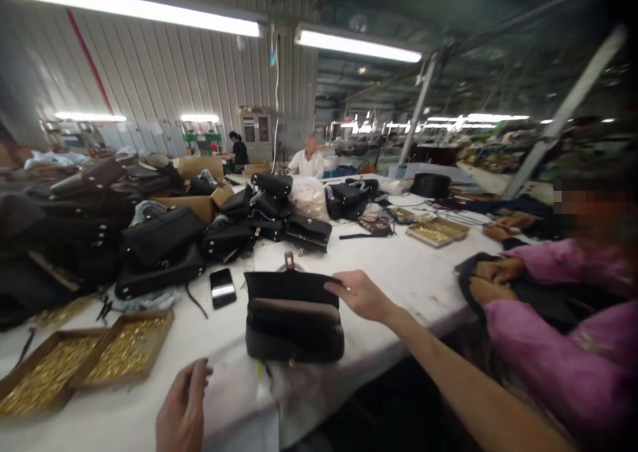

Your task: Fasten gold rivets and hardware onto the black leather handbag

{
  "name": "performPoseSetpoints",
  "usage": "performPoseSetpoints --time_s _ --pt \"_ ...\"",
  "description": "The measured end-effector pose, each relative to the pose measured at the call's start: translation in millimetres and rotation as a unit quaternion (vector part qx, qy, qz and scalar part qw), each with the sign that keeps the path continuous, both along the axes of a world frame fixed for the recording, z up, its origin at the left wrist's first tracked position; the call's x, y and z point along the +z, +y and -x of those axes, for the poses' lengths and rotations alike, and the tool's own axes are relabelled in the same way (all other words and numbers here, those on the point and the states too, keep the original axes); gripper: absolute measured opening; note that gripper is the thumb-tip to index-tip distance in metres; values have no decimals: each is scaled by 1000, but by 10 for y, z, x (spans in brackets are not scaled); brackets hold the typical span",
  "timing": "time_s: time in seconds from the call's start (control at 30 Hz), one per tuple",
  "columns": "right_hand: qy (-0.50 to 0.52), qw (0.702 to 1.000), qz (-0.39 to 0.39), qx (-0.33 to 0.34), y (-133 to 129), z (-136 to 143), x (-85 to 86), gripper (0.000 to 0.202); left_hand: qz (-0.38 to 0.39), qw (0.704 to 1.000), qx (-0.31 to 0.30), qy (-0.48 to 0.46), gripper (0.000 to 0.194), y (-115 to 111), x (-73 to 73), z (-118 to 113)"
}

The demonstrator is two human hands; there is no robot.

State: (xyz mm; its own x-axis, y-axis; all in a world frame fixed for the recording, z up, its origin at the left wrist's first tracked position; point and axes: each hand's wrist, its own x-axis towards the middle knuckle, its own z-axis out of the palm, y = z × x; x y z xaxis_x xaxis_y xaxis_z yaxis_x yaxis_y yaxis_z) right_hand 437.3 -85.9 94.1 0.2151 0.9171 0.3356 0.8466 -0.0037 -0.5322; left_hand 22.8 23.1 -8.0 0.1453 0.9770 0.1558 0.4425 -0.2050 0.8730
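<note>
A black handbag (294, 336) rests on the white table with its flap (289, 287) raised, showing a brownish inner edge. A metal clasp (290, 260) stands at the top of the flap. My right hand (363, 295) pinches the flap's right corner between thumb and fingers. Lower left of the bag, my left hand (185, 399) hovers near the table's front, touching nothing, its fingers loosely curled and a gap showing beside the thumb.
Two trays (167, 336) (64, 392) of gold metal pieces lie at left. A phone (222, 288) sits behind the bag. Black bags (162, 239) are piled beyond. At right, a person in pink sleeves (528, 332) handles dark material; another tray (438, 231) is farther back.
</note>
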Motion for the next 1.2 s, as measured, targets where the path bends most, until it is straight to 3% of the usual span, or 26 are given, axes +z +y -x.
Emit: performPoseSetpoints --time_s 0.07,0.13,0.3,0.37,0.47,0.63,0.7,0.77,0.83,0.87,0.97,1.07,1.2 --pt "17 999 14 36 -61 67 -22 53 39 996 -18 -80 54 20 17 46" --pt "33 997 18 65 -108 113 -39 50 54 990 -62 -117 57 45 123 3" --pt "88 994 15 57 -133 236 -125 50 51 982 -147 -103 52 -22 432 -275" --pt "118 992 21 26 -76 285 -186 53 54 978 -181 -86 53 -82 422 -391" --pt "119 992 10 -42 49 378 -262 54 67 982 -166 -65 46 -140 298 -507" --pt "-30 971 -91 -218 107 694 -179 46 86 973 -199 -74 38 -121 221 -486" --pt "-71 982 -80 -155 72 855 -70 46 104 968 -213 -80 43 -115 259 -456" --pt "-74 997 -14 6 75 980 39 38 120 965 -219 -76 46 -128 296 -441" --pt "-65 986 59 141 159 1043 106 19 121 965 -224 -62 49 -153 317 -440" --pt "-61 978 91 179 231 1053 114 16 118 965 -227 -55 50 -167 324 -441" --pt "-51 958 177 218 494 1052 41 24 125 963 -232 -50 58 -206 349 -436" --pt "-71 941 259 208 679 1079 -113 24 137 959 -242 -57 63 -238 398 -409" --pt "-120 916 285 254 690 1087 -234 23 165 957 -224 -78 65 -279 441 -358"
